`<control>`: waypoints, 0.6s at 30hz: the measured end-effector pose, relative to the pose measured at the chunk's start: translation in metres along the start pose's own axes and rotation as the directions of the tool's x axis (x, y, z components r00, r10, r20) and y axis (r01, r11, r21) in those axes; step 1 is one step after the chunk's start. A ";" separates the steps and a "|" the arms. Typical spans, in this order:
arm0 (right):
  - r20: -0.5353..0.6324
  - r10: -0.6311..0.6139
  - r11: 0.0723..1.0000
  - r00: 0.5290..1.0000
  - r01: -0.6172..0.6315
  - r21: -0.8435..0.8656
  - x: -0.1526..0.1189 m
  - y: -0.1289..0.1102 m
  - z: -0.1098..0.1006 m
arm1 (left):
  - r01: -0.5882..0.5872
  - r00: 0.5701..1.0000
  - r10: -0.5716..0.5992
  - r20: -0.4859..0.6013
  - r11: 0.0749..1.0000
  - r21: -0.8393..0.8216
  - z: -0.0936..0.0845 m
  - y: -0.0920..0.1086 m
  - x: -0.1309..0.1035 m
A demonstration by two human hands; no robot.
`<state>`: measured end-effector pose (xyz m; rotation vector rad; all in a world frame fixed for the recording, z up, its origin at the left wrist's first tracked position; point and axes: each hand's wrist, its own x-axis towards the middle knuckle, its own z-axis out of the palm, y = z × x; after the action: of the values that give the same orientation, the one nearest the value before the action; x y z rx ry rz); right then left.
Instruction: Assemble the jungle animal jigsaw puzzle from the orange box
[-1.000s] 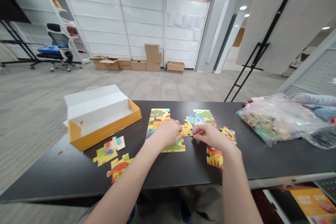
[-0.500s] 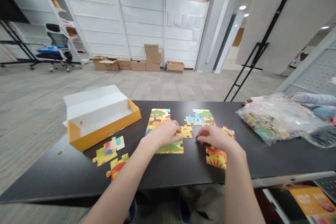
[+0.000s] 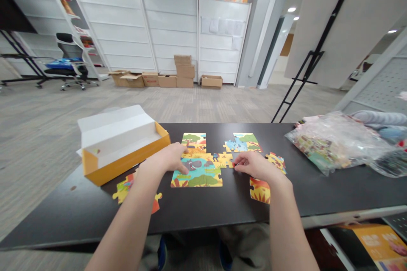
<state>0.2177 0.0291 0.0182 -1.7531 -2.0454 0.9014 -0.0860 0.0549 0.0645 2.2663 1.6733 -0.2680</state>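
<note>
Left hand [image 3: 165, 159] shifts to the left edge of the flat, brightly printed cardboard puzzle section [image 3: 203, 174]

Compared with half a second ago, its printed hippo [image 3: 195, 164] lies uncovered, and the right hand [image 3: 258, 165] sits closer in. What matters is the short yellow arm of joined pieces [image 3: 224, 160]: it runs left to right, pointing at the right fingertips, which are just beside its end and nearer to it than the left ones. Those right fingers are narrow (a spot of red shows by them, but I cannot tell whether they pinch anything). The left thumb and forefinger spread wide over the section's left side, holding nothing visible.

The section lies flat on the smooth black tabletop [image 3: 203, 205], between the open yellow cardboard box with white lining [image 3: 127, 155] and the crinkled clear plastic bag [image 3: 333, 139]. Beyond are grey patterned carpet [image 3: 203, 108], tall white shelving [image 3: 171, 29] and brown cardboard cartons [image 3: 185, 71].
</note>
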 end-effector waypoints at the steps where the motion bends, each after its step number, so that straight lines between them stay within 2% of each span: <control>1: 0.002 0.001 1.000 1.000 -0.001 -0.005 -0.001 -0.001 0.000 | 0.001 1.000 -0.001 -0.007 1.000 0.007 0.000 0.002 0.000; 18: 0.027 0.106 0.994 0.994 -0.105 -0.045 -0.010 0.000 -0.008 | -0.046 0.998 0.041 0.049 0.994 0.101 0.001 0.026 -0.008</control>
<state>0.2247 0.0215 0.0265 -1.8970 -2.0212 0.9253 -0.0638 0.0406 0.0699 2.3478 1.6198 -0.4024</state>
